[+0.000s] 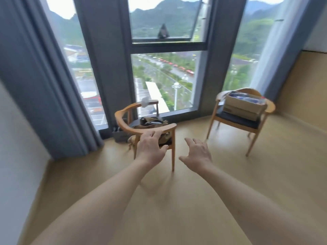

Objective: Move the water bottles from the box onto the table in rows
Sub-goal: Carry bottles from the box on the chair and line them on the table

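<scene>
Both hands (152, 147) (198, 153) spread, holding nothing, box (245, 106) on far chair (235, 121) (contents blurred)

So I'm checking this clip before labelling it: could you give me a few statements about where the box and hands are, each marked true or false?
1. The cardboard box sits on the seat of the right-hand chair. True.
2. The left hand grips a bottle. False: it holds nothing.
3. The right hand is inside the box. False: it is in the air, well short of it.
4. The left-hand chair has a brown bag on its seat. True.
</scene>
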A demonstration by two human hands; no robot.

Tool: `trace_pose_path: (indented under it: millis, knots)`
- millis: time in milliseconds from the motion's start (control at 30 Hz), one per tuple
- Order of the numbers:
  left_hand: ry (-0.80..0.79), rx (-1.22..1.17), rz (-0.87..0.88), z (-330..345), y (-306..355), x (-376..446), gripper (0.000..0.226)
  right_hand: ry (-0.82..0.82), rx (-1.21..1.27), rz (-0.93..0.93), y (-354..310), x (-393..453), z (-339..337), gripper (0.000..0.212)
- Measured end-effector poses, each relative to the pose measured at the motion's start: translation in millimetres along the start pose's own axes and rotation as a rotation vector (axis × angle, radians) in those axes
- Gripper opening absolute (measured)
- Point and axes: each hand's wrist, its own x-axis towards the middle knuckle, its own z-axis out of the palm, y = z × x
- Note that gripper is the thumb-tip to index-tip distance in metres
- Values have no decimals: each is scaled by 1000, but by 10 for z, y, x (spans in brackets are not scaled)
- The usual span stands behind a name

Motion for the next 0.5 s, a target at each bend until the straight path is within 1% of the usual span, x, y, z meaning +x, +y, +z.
trace_pose_path:
  millis: [233, 500]
  knots:
    - [-176, -22, 214, 857, 583, 1432, 65, 137, -28, 263, 722, 1091, -235, 80]
    - [-325, -69, 365, 1802, 1115, 2404, 65, 172, -22, 480, 1531, 1853, -295, 78]
